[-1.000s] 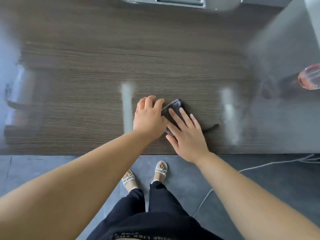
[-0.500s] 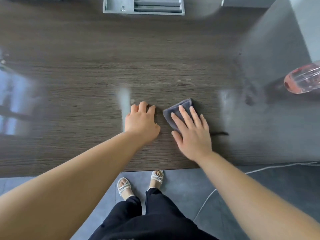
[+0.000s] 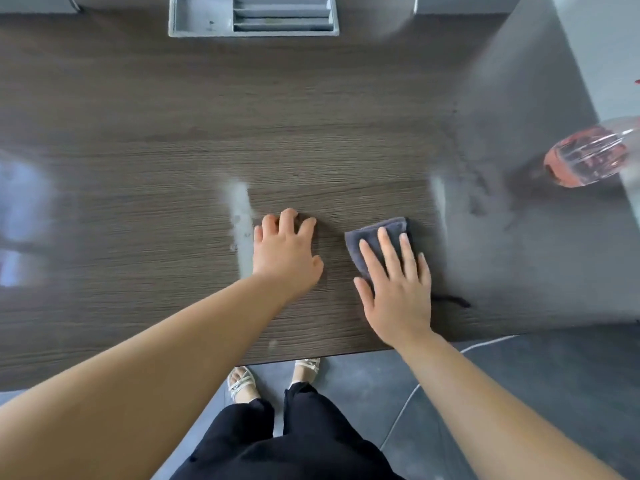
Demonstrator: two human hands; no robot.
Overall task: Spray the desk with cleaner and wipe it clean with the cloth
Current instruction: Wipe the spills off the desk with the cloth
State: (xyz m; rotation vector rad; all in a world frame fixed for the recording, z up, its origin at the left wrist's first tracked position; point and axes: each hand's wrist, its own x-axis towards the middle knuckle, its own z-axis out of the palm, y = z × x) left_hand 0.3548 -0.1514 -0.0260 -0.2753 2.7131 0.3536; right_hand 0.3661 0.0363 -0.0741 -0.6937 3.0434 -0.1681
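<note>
A folded grey cloth (image 3: 375, 237) lies on the dark wood-grain desk (image 3: 242, 126), near its front edge. My right hand (image 3: 396, 285) presses flat on the cloth with straight fingers and covers its near half. My left hand (image 3: 285, 254) rests on the bare desk a short way left of the cloth, fingertips bent down onto the wood, holding nothing. A clear spray bottle (image 3: 588, 157) with pink liquid stands at the desk's right edge, partly cut off by the frame. Wet smears show on the grey right part of the desk.
A grey tray (image 3: 204, 22) with slotted compartments sits at the back of the desk. A thin dark strip (image 3: 453, 300) lies on the desk right of my right hand. Below the front edge are grey floor tiles, my feet and a white cable (image 3: 485, 344).
My two hands have drawn apart: the right slid the cloth to the right, the left let go of the cloth and rests on bare wood. The camera tilted, showing more of the desk's back.
</note>
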